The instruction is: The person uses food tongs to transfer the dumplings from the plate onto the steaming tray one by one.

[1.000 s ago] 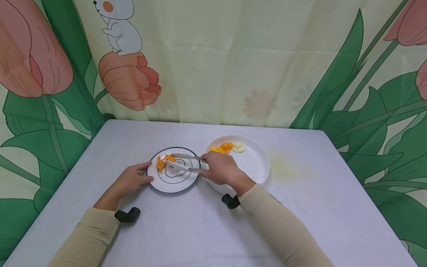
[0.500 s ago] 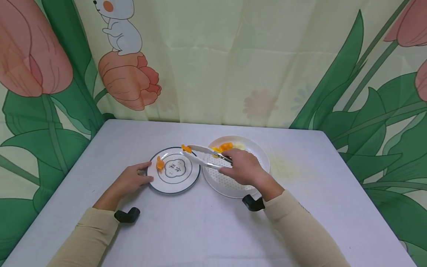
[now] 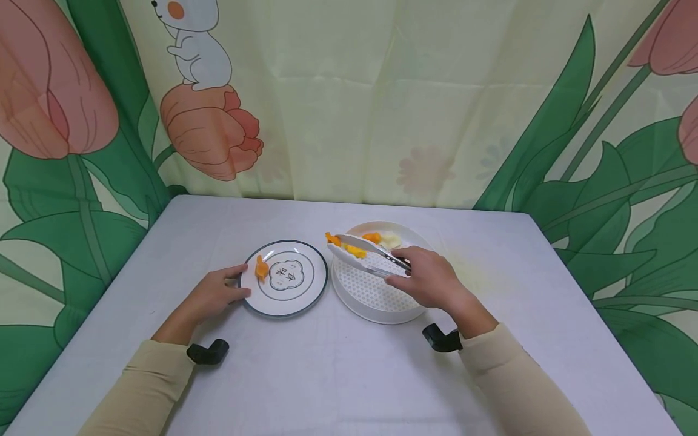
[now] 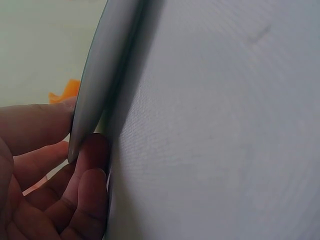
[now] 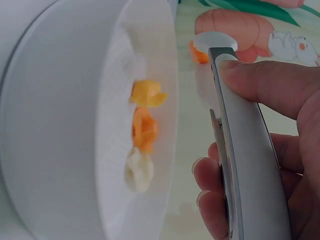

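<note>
My left hand (image 3: 218,293) pinches the left rim of a white plate (image 3: 308,290) with dark rings; the left wrist view has the rim between thumb and fingers. A small orange dumpling-like piece (image 3: 262,268) lies on the plate's left side. With my right hand (image 3: 433,278) I grip metal tongs (image 5: 245,145) with pale tips. Another orange piece (image 3: 332,240) is held at those tips, above the left edge of a round white steamer tray (image 3: 376,312). Inside the tray sit a yellow piece (image 5: 148,93), an orange piece (image 5: 144,131) and a cream piece (image 5: 139,171).
The plate and tray stand side by side on a white-covered table (image 3: 327,381). Faint yellowish stains (image 3: 463,266) mark the cloth right of the tray. A curtain (image 3: 349,109) printed with tulips hangs behind the table.
The tongs have lifted one orange piece off the plate and carried it right to the tray's left edge. My left hand has stayed at the plate's rim.
</note>
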The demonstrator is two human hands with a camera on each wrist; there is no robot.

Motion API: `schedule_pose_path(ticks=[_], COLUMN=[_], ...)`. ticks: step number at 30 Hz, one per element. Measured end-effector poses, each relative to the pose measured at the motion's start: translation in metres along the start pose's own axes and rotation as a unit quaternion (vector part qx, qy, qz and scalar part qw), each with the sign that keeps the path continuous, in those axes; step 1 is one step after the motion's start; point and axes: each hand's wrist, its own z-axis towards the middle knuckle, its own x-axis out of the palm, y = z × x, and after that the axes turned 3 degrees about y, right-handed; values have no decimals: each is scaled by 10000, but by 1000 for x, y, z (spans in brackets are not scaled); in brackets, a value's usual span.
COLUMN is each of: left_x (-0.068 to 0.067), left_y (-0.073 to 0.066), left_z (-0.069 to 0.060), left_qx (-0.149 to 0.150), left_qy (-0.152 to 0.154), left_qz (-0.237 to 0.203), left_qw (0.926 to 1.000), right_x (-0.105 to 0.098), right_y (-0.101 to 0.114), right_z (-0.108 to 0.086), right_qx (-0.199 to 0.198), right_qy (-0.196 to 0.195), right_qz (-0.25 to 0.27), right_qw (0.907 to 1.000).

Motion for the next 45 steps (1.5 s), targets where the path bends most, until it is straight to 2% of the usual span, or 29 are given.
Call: schedule_pose_path(ticks=[7, 14, 20, 31, 45], left_x=[0, -1, 0, -1, 0], left_y=[0, -1, -2, -5, -2], left_z=[0, -1, -1, -4, 0], left_qx=[-4, -12, 7, -55, -93], left_qy=[11, 10, -7, -5, 7], left_qz=[-5, 37, 49, 18, 74], left_qw=[10000, 10000, 10000, 10000, 9999], right_x=[2, 8, 12, 19, 21], right_y=[-16, -18, -17, -18, -19], right_z=[-9, -8, -3, 4, 5], right_qx=[243, 524, 460, 479, 566], right_qy=[133, 330, 403, 477, 440], right_qz=[-55, -120, -343, -420, -298], right_qw=[9996, 9980, 9975, 9968, 9970])
